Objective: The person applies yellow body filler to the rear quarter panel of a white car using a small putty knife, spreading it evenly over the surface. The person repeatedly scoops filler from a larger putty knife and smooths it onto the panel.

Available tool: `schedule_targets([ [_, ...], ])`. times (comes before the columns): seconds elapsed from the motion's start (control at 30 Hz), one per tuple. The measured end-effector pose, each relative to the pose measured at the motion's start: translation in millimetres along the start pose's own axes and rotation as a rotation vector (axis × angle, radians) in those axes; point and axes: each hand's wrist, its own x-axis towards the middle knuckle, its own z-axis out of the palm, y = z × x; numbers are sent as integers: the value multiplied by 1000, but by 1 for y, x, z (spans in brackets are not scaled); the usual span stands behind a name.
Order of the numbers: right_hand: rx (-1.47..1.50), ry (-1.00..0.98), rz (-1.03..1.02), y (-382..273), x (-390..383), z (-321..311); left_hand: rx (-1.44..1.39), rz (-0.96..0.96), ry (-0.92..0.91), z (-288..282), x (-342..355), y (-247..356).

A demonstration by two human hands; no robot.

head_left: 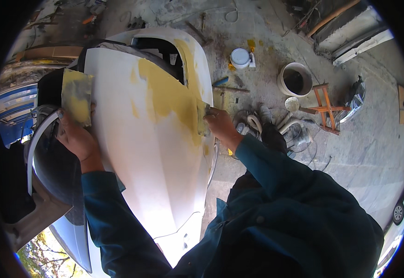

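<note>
At left in the frame, a person's left hand [76, 139] grips the lower edge of a thin flat board [77, 99] smeared with yellow and gray paste, thumb toward the lower left corner and fingertips showing at its right edge. The board stands above the hand, overlapping the panel's left edge in this view; whether the two touch cannot be told. It looks light and fairly stiff, probably best held by its lower margin, where fingers stay clear of paste that is likely slick.

Filling the center, a curved white car body panel [137, 162] lies between the two hands, a broad yellow coat [165, 95] spread over its upper middle and right. The panel looks rigid and too bulky to need holding; the coat, if wet, would probably mark at a touch.

Right of center, the right hand [223, 125] pinches the right edge of a small flat spreader [202, 121], which appears to rest on the yellow at the panel's right side, just left of the fingers. The blade looks light, thin and perhaps springy, its outer edge the sensible hold.

Farther right, a lidded pail [240, 58], an open bucket [306, 76] and a wooden stool [326, 107] stand on the stained floor [364, 139].
</note>
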Motion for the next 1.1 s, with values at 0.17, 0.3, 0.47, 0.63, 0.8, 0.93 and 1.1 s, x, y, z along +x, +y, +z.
schedule_targets([
  [0.17, -325, 79, -36, 39, 48, 1, 25, -12, -34, 4, 5, 3],
  [0.3, -170, -78, -22, -8, 24, 13, 32, -1, -27, -6, -2, -4],
  [0.47, -63, -138, -22, -73, 22, -42, 5, 0, 29, 0, -4, 2],
  [0.63, -648, -118, -420, -110, 77, -83, -10, -50, -13, -11, -6, -5],
  [0.8, -442, -127, -270, -164, 133, -78, -25, -65, 52, -10, -11, -7],
  [0.93, -516, -170, -198, -191, 182, -79, 16, -87, 111, -6, -6, -4],
  [1.1, -478, -252, -204, -209, 218, -67, 3, -71, 170, 4, -7, 6],
])
